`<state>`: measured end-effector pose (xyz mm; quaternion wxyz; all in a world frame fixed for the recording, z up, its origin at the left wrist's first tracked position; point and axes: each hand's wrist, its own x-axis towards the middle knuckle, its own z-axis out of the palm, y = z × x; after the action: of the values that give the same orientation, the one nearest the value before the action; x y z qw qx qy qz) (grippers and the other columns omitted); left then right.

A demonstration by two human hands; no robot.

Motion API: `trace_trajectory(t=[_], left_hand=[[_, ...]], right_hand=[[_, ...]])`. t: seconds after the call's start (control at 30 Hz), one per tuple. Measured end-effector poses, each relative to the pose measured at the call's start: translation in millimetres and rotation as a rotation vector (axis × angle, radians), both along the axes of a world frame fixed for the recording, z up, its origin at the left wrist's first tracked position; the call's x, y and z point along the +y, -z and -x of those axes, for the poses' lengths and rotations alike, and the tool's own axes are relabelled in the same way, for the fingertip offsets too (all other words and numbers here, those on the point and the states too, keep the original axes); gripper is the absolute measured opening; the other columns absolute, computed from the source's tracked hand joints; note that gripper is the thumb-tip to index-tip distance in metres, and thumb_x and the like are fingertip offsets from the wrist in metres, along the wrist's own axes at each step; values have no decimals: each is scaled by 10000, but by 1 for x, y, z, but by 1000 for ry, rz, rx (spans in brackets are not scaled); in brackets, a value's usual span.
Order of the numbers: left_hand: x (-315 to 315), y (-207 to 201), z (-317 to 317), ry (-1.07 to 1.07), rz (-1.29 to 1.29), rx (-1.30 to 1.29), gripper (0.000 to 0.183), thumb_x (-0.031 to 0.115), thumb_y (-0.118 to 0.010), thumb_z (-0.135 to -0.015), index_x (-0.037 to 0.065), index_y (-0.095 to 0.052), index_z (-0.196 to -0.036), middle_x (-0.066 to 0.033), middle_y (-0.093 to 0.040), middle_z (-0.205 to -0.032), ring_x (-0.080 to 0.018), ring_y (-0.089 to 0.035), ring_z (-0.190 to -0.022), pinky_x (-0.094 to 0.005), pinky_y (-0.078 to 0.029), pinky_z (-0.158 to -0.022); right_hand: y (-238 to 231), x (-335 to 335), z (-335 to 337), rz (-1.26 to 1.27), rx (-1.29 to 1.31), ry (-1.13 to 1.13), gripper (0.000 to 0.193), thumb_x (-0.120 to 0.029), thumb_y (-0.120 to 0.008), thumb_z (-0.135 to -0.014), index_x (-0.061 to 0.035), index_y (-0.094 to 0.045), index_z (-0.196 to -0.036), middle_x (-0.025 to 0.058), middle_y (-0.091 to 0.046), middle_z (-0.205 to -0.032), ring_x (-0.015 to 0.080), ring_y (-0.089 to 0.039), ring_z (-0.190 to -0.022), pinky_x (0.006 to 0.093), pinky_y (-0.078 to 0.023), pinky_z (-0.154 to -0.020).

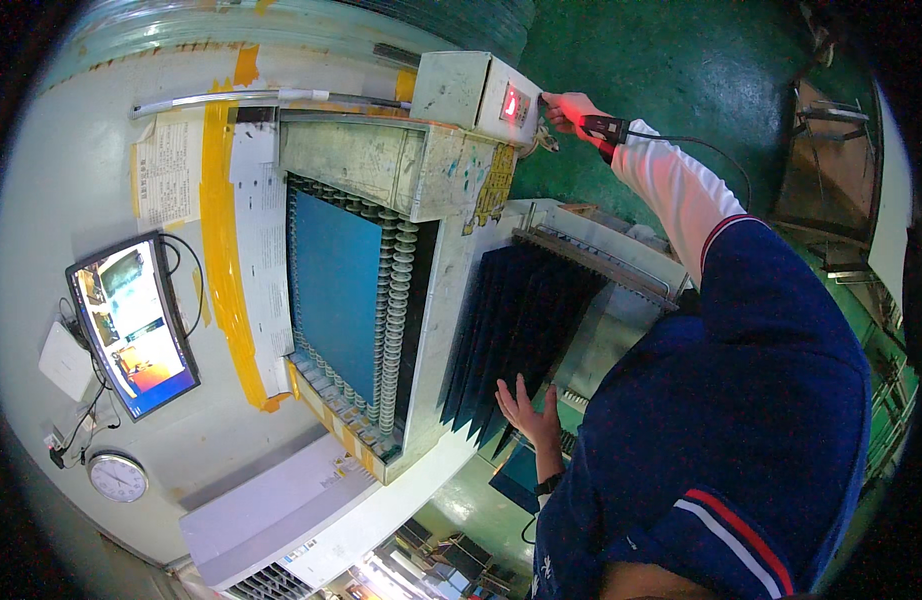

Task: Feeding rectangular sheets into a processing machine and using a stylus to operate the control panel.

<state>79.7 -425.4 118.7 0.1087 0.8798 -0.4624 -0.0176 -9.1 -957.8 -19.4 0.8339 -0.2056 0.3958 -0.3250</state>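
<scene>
At the top of the head view, my right hand reaches to a white control box with a red lit display. Its fingers are bent together at the box's edge, and what they press or grip is hidden. A black device with a cable is on that wrist. My left hand is open with spread fingers beside several dark upright panels; touching cannot be made out. A flat blue panel lies in the machine opening between rows of ringed rollers, apart from both hands.
The dark panels stand by a rack with a metal bar. On the pale wall are a lit monitor, a round clock and yellow tape. A metal tube runs toward the box. A brown cart stands on the green floor.
</scene>
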Motion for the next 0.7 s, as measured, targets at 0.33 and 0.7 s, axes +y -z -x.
trace_trajectory(t=[0.33, 0.7], left_hand=[[0, 2, 0, 11, 16, -14, 607, 351, -715, -715, 113, -513, -1235, -153, -302, -1410, -407, -264, -1271, -514, -264, -1015], [0, 3, 0, 1, 14, -7, 606, 343, -718, -711, 111, -516, -1232, -148, -301, -1410, -393, -261, -1275, -505, -263, -1019]], right_hand=[[3, -2, -3, -25, 17, 13, 303, -268, -556, -880, -161, -414, -635, -70, -381, -551, 54, -327, -442, 230, -232, -388], [1, -2, 1, -30, -46, -10, 303, -274, -563, -874, -168, -408, -635, -75, -378, -554, 56, -337, -448, 226, -257, -404]])
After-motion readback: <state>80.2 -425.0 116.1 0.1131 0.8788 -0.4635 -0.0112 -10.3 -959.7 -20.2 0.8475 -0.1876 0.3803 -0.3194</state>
